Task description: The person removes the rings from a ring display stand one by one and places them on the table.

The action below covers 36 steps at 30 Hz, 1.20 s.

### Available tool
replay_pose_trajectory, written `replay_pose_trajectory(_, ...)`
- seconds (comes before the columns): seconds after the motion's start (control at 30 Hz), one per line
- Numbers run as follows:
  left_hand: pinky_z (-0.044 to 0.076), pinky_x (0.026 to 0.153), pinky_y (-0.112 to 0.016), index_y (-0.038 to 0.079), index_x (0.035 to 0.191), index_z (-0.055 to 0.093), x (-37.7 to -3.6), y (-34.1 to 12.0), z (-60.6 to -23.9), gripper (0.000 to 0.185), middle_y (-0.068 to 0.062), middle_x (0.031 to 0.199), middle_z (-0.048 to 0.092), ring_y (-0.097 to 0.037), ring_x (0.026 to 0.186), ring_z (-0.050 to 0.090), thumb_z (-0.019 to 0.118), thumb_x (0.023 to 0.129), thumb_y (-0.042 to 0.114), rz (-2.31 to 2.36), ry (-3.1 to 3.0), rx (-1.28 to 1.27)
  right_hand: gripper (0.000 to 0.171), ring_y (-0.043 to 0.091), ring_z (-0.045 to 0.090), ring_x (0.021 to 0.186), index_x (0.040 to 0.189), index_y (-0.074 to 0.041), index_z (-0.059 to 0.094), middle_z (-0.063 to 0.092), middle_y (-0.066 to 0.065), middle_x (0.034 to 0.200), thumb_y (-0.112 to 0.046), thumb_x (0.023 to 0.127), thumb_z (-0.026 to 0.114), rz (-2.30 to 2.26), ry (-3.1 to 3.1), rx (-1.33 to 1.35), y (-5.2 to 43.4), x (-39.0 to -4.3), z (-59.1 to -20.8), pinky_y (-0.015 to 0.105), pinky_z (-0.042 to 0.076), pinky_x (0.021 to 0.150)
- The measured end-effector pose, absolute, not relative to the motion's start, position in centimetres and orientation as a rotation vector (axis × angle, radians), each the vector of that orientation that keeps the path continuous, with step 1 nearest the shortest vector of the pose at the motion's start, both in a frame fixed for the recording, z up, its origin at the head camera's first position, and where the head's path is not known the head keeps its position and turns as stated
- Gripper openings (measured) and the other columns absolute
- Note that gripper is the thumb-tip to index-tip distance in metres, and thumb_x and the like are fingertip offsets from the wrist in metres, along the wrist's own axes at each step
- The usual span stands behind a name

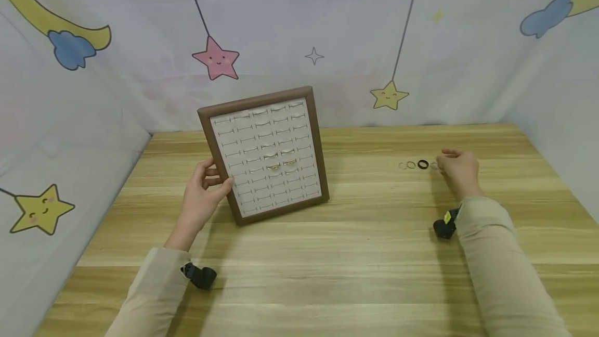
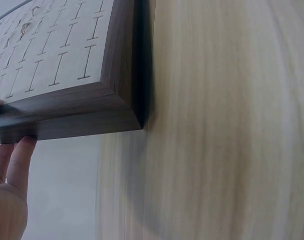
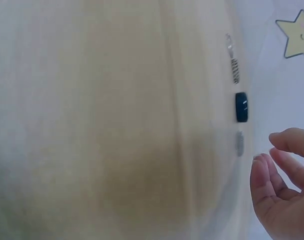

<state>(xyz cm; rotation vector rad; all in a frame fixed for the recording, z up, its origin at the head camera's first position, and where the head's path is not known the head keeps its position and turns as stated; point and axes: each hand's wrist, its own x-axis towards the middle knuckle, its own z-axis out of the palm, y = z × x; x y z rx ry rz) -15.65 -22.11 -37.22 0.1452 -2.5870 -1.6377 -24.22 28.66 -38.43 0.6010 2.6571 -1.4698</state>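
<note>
Here, a person sits at a light wooden table [image 1: 355,254], both arms in beige sleeves, seen from a camera on the head.

The left hand [image 1: 202,195] holds a brown-framed ring display board [image 1: 267,155] by its left edge, near the lower corner. The thumb lies on the front of the frame and the fingers curl behind it, so the grip is closed round the wood. The board stands propped up, leaning back, a little left of the table's middle and toward the far side. Its pale face is cut with rows of short slots, and a few small gold rings [image 1: 281,164] sit in slots around the middle. The left wrist camera shows the frame's dark corner [image 2: 126,107] resting on the table, with fingertips [image 2: 19,157] against the underside of the frame.

The right hand [image 1: 459,169] is well apart from the board, on the far right of the table. Its fingers are loosely bent and hold nothing; the grip is relaxed and part open. Just left of the fingertips lies a short row of rings on the table: a black ring [image 1: 423,165] and thin pale rings [image 1: 407,165] to its left. One more pale ring sits between the black one and the fingers; whether a fingertip touches it cannot be told. The right wrist view is blurred.

Behind the table hangs a pale backdrop [image 1: 299,40] printed with stars, moons and clouds.
</note>
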Motion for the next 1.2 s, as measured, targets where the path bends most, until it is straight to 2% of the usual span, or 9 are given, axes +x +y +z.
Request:
replay_pose_trajectory(0.13,0.048,0.073,-0.014,0.009,0.146,0.032,-15.7,-22.1,-37.3,0.063,-0.010,0.120,0.048,-0.016,0.103,0.050,0.062,0.092,0.019,-1.628,-2.594,0.148,0.049,0.017,0.055,0.099,0.141,-0.001,0.043,0.053,0.018,0.129,-0.020,0.096,0.046,-1.371,2.753,0.546,27.9,-24.4,-37.5,0.013,0.043,0.067)
replay_pose_trajectory(0.23,0.048,0.073,-0.014,0.010,0.146,0.032,-15.7,-22.1,-37.3,0.062,-0.010,0.121,0.049,-0.015,0.102,0.051,0.062,0.092,0.020,-1.622,-2.598,0.154,0.047,0.021,0.051,0.106,0.140,-0.003,0.046,0.054,0.016,0.128,-0.021,0.096,0.047,-1.344,2.810,0.523,27.0,-24.8,-36.6,0.015,0.040,0.069)
replay_pose_trajectory(0.37,0.048,0.073,-0.013,0.010,0.146,0.031,-15.6,-22.1,-37.3,0.063,-0.010,0.122,0.048,-0.015,0.103,0.050,0.062,0.092,0.021,-1.633,-2.602,0.162,0.044,0.014,0.052,0.098,0.136,-0.008,0.052,0.056,0.005,0.117,-0.023,0.096,0.049,-1.365,2.877,0.485,25.1,-25.1,-35.2,0.017,0.042,0.070)
replay_pose_trajectory(0.63,0.047,0.073,-0.013,0.010,0.147,0.030,-15.5,-22.1,-37.2,0.064,-0.012,0.124,0.048,-0.018,0.106,0.050,0.062,0.093,0.021,-1.637,-2.611,0.170,0.033,0.025,0.057,0.106,0.126,-0.003,0.060,0.062,0.019,0.119,-0.015,0.095,0.054,-1.508,3.030,0.117,19.3,-24.6,-32.2,0.022,0.046,0.082)
replay_pose_trajectory(0.8,0.047,0.073,-0.012,0.010,0.147,0.030,-15.5,-22.1,-37.2,0.064,-0.012,0.124,0.048,-0.018,0.106,0.051,0.062,0.093,0.021,-1.632,-2.613,0.172,0.030,0.027,0.061,0.106,0.122,-0.002,0.062,0.064,0.019,0.118,-0.013,0.095,0.056,-1.599,3.032,-0.170,15.4,-23.7,-30.6,0.034,0.051,0.090)
replay_pose_trajectory(0.93,0.047,0.073,-0.012,0.010,0.147,0.030,-15.5,-22.1,-37.2,0.064,-0.012,0.124,0.048,-0.018,0.105,0.051,0.062,0.093,0.021,-1.627,-2.614,0.174,0.027,0.029,0.062,0.103,0.118,0.000,0.064,0.065,0.019,0.115,-0.008,0.093,0.058,-1.605,3.013,-0.411,12.4,-22.7,-29.5,0.040,0.052,0.089)
replay_pose_trajectory(1.2,0.047,0.073,-0.012,0.010,0.147,0.030,-15.7,-22.1,-37.2,0.064,-0.012,0.124,0.047,-0.020,0.108,0.051,0.062,0.093,0.022,-1.621,-2.617,0.172,0.020,0.026,0.063,0.095,0.107,0.002,0.068,0.069,0.016,0.103,-0.001,0.088,0.061,-1.441,3.043,-0.866,7.5,-20.7,-29.8,0.036,0.054,0.084)
